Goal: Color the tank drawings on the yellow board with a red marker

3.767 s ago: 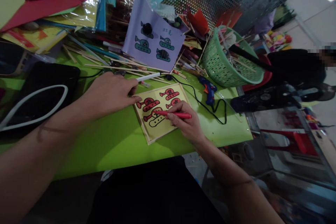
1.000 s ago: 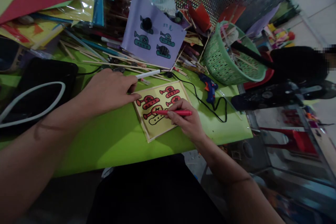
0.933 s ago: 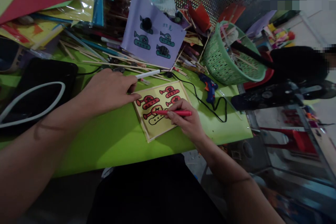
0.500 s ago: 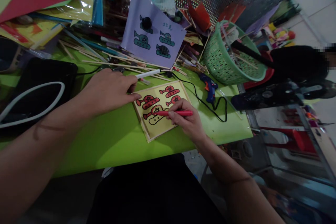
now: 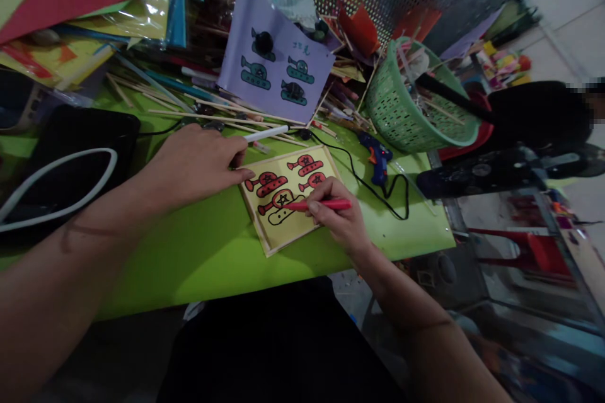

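A red marker [image 5: 338, 204] is pinched in my right hand [image 5: 338, 211], its tip touching the lower-left tank drawing on a small yellow card [image 5: 293, 236]. The card lies flat on the table, edged with thin wooden sticks. Red fills the other tank drawings and the barrel and part of the turret of this one; its track is uncoloured. My left hand [image 5: 198, 160] is closed around a white marker [image 5: 267, 133] that points right, and its thumb rests at the card's upper left edge. The undersides of the left fingers are hidden.
Behind the card leans a purple sheet [image 5: 278, 85] with green tank drawings, among loose wooden sticks [image 5: 222, 118]. A blue glue gun [image 5: 378, 160] and its black cord lie to the right, near a green basket [image 5: 420, 113]. A black bag-like item [image 5: 80, 138] sits left.
My right hand has shifted slightly right with the red marker, and the tip has moved right along the turret's lower edge. My left hand stays in place.
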`<state>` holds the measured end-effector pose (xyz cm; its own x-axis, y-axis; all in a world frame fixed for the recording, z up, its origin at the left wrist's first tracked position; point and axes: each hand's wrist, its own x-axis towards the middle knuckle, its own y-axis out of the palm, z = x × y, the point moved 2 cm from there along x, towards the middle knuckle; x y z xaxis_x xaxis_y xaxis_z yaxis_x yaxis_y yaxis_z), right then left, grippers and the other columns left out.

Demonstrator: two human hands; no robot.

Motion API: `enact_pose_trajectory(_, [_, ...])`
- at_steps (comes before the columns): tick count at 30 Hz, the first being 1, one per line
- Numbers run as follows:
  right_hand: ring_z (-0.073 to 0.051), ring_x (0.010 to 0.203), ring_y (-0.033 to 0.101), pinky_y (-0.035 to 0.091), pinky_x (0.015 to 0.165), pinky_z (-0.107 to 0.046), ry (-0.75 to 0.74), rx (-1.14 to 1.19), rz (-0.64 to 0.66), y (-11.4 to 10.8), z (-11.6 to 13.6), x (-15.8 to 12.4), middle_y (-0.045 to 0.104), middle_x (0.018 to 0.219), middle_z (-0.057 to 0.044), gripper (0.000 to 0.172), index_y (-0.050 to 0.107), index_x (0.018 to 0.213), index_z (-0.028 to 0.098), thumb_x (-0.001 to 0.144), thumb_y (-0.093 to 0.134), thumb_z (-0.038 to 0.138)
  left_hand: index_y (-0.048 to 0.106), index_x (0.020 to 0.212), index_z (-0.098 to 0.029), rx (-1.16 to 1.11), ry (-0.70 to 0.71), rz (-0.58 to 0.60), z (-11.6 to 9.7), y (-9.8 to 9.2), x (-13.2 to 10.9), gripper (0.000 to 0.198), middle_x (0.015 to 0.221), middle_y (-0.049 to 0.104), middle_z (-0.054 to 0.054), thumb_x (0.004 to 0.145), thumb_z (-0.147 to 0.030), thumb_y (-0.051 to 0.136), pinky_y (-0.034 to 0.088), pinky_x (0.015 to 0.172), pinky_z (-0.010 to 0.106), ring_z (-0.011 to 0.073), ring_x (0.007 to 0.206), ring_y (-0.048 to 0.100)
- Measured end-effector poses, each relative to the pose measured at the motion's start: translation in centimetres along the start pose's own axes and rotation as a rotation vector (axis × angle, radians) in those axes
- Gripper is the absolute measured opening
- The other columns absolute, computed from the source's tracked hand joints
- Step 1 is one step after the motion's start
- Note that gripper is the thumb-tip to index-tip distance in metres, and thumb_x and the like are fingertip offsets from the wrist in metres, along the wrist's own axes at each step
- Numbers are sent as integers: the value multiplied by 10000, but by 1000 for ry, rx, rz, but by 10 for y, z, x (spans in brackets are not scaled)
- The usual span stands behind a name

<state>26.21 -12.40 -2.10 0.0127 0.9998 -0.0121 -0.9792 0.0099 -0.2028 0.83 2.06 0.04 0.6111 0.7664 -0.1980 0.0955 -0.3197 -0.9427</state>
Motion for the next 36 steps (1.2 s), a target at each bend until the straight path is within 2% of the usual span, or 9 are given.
enact_pose_trajectory(6, [-159,669,587,465,599,-313,3,0,5,0,-1,0,691,784,20,433,706,910,258,972,911,634,758,949,-317,-40,2,-31,2,2,1,280,738,769,87,932,-583,670,520,866,493,393,886,787])
enact_pose_trajectory(16, [-166,717,625,475,619,-312,-17,-29,16,4,-1,2,711,828,5,407,746,958,262,979,922,628,746,1007,-283,39,-10,20,-4,-3,-1,349,788,772,128,962,-590,587,509,849,520,424,868,775])
enact_pose_trajectory(21, [-176,743,648,480,624,-310,-24,-43,16,4,-1,3,712,829,0,403,751,952,262,976,920,627,749,970,-303,-28,-5,-8,-1,1,0,310,784,778,111,931,-590,638,519,890,523,408,893,784])
enact_pose_trajectory(24, [-173,737,646,479,622,-304,-11,-45,15,4,-1,3,713,828,-5,407,744,952,256,976,922,621,748,956,-303,-13,-5,-21,2,4,1,319,765,769,106,925,-598,630,510,863,519,403,887,786])
enact_pose_trajectory(30, [-153,695,602,468,612,-292,-14,-78,-13,3,-4,3,710,844,2,401,731,969,254,1007,875,626,771,951,-297,-5,22,-75,4,5,0,379,699,721,57,934,-635,602,493,835,472,345,885,777])
enact_pose_trajectory(36, [-154,692,590,461,609,-295,-14,-84,-37,3,-6,3,705,851,5,411,728,986,259,1004,875,643,745,1007,-274,41,-5,-10,1,4,1,340,776,773,111,948,-587,625,502,833,497,401,842,773])
